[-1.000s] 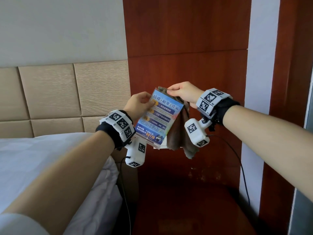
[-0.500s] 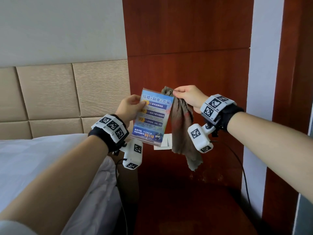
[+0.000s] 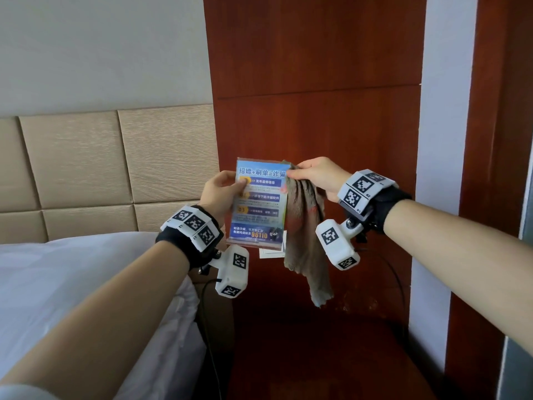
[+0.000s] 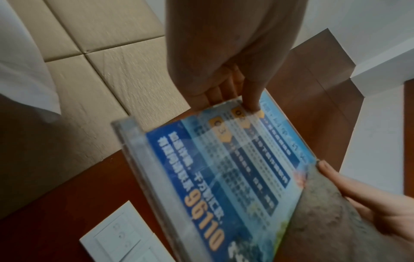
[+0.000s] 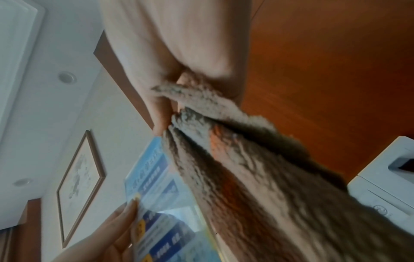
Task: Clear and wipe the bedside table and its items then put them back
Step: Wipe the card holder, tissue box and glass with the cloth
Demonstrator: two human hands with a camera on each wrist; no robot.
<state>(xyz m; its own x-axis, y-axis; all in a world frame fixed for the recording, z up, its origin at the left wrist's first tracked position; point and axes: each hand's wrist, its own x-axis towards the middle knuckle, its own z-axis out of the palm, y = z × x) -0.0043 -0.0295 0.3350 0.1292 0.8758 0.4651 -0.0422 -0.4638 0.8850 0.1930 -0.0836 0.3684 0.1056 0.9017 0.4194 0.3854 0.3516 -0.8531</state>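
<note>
Left grip: the left hand (image 3: 219, 194) is clamped on the left edge of the acrylic sign holder (image 3: 258, 202), held upright above the surface (image 3: 331, 368).
Right grip: the right hand (image 3: 314, 176) is pinched on the brown cloth (image 3: 305, 241).
Change: the cloth has been drawn off the sign's top to its right edge.
Meaning: wiping of the sign is judged nearly complete; replacement remains.

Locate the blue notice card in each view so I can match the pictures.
Head: blue notice card at centre, held up by the left hand.
Left wrist: lower centre, running to the bottom edge.
Right wrist: lower left.
Shared landmark: the grey cloth along its edge.
</note>
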